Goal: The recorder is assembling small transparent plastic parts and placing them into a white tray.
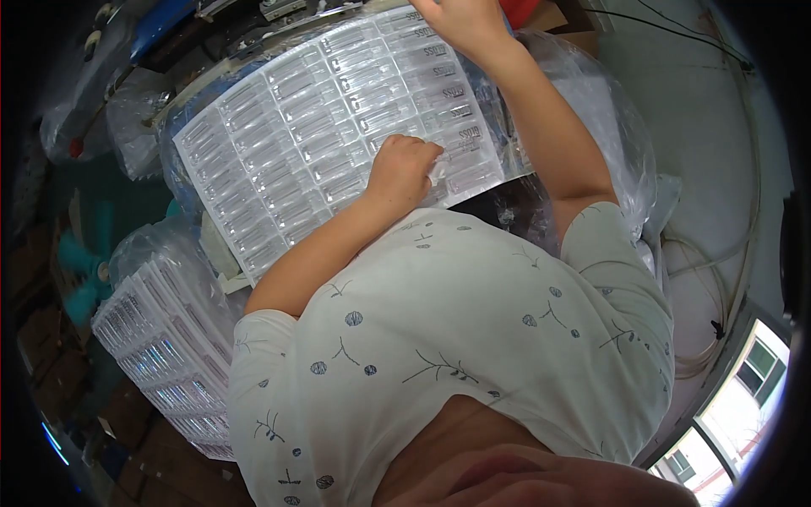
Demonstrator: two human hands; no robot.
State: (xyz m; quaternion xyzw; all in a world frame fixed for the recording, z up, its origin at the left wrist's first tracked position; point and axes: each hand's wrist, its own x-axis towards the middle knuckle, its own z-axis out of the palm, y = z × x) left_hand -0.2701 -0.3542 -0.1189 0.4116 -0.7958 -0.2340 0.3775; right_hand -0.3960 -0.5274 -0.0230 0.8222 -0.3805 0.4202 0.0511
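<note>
A large sheet of clear plastic blister trays (296, 118) lies in front of me, with rows of long moulded pockets. Dark print runs down its right-hand column. My left hand (401, 173) rests over the sheet's near right part, its fingers curled and closed at the printed column. A bit of clear plastic seems to show at the fingertips, too unclear to name. Up at the far right corner of the sheet is my right hand (469, 25). The picture's top edge cuts off most of its fingers, so their grip is hidden.
A stack of similar clear trays (169, 355) in a plastic bag stands at lower left, near a teal fan (80, 262). Clear plastic bagging (608, 127) bulges on the right. Machine parts (283, 8) and a cardboard box (557, 21) are at the far side. Cables (701, 270) hang along the wall.
</note>
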